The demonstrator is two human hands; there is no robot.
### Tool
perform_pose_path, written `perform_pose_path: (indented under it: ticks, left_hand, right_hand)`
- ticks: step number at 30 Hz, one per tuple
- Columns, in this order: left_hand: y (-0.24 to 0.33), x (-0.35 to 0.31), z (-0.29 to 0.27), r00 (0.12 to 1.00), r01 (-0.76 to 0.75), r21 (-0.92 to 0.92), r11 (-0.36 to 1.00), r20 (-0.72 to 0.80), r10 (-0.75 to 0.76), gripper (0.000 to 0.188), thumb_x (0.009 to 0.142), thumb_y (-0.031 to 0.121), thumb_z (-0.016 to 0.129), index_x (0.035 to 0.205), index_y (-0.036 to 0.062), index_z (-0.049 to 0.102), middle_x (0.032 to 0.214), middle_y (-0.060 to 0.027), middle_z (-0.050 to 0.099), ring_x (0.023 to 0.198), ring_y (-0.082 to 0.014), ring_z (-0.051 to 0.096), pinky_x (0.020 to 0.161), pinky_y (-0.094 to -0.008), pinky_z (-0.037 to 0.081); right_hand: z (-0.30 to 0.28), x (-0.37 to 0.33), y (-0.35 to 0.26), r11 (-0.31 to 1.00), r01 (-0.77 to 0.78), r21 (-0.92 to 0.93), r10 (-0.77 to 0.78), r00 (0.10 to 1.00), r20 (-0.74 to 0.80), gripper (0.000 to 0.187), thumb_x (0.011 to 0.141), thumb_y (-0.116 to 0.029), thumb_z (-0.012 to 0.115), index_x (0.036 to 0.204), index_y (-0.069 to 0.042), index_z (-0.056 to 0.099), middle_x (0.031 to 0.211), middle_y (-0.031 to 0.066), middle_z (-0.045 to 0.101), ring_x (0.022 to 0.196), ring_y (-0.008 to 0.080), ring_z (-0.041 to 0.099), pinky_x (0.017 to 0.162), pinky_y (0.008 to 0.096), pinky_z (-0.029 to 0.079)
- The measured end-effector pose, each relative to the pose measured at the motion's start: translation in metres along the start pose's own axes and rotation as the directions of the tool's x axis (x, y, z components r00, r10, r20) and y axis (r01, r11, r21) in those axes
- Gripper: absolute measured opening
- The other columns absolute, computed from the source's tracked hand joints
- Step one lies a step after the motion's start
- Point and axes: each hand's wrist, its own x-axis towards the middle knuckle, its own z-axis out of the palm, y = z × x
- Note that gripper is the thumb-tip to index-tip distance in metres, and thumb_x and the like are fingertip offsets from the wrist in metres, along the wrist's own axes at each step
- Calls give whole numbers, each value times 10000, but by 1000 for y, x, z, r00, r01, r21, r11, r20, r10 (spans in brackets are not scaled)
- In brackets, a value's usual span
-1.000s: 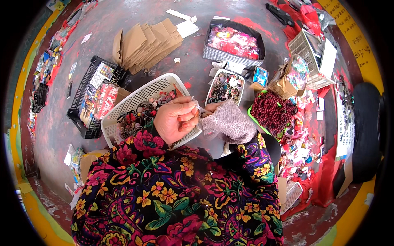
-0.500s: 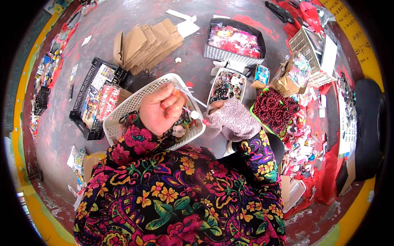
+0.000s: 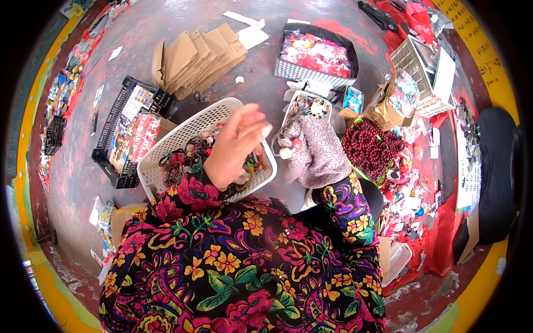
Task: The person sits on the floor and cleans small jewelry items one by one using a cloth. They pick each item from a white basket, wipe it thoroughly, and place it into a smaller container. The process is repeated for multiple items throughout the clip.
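Note:
My left hand [image 3: 236, 145] is raised over a white perforated basket [image 3: 186, 126], empty, its fingers stretched out and somewhat blurred. Inside the basket lie many small hair ornaments [image 3: 180, 164] with beads and cords. A fuzzy grey-mauve cloth [image 3: 319, 152] covers my right hand [image 3: 297, 130] and hides most of its fingers. At the cloth's left edge hangs a thin cord with a white bead and a red bead [image 3: 297, 144], apparently held by that hand. Just beyond stands a smaller white basket [image 3: 310, 100] of dark and coloured hair ornaments, partly hidden by the cloth.
Dark red beads [image 3: 373, 147] fill a green-rimmed container at right. A grey patterned bin [image 3: 313, 80] holds pink packets. Flattened cardboard [image 3: 197, 61] and a black crate [image 3: 119, 133] lie to the left. Cartons and a cream crate [image 3: 416, 105] stand at far right.
My left hand has let go of the thin clear cord and opened its fingers. My right hand has turned, so the cloth hangs differently and the beads sit against it.

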Motion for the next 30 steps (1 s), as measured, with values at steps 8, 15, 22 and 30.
perform_pose_path:
  ticks: [8, 15, 22, 30]
  left_hand:
    - [10, -2, 3, 844, -530, 576, 622, 429, 323, 415, 748, -4, 678, 1137, 36, 538, 1130, -70, 462, 991, -116, 474, 779, -247, 444]
    - [-1, 3, -6, 964, -161, 326, 932, 252, 78, 279, 845, -8, 578, 1123, 5, 553, 943, -39, 577, 776, -93, 572, 655, -210, 477]
    - [20, 5, -11, 990, 114, 156, 981, 66, -126, 181, 944, 151, 474, 1018, 6, 553, 892, -62, 629, 790, -122, 643, 459, -173, 388]
    - [22, 4, -8, 967, 188, 246, 951, 124, -223, 227, 952, 232, 469, 986, 24, 555, 822, -52, 615, 672, -94, 611, 415, -153, 340]
  right_hand:
    - [0, -8, 2, 988, 44, -148, -42, 999, 14, 595, 550, -37, 714, 1102, -26, 492, 958, 147, 590, 845, 375, 568, 725, 401, 457]
    - [-8, -13, 13, 979, 100, -176, -77, 988, 135, 444, 729, -42, 592, 1161, -8, 496, 975, 144, 615, 870, 300, 607, 738, 346, 479]
    - [-32, 6, -8, 958, -176, 226, 131, 971, 201, 489, 627, 64, 646, 1098, -1, 530, 893, 150, 629, 827, 338, 604, 708, 386, 465]
    - [-37, 5, -7, 921, -34, -388, 56, 997, 46, 523, 695, 108, 498, 1209, 10, 489, 1011, 137, 624, 894, 241, 629, 715, 296, 493]
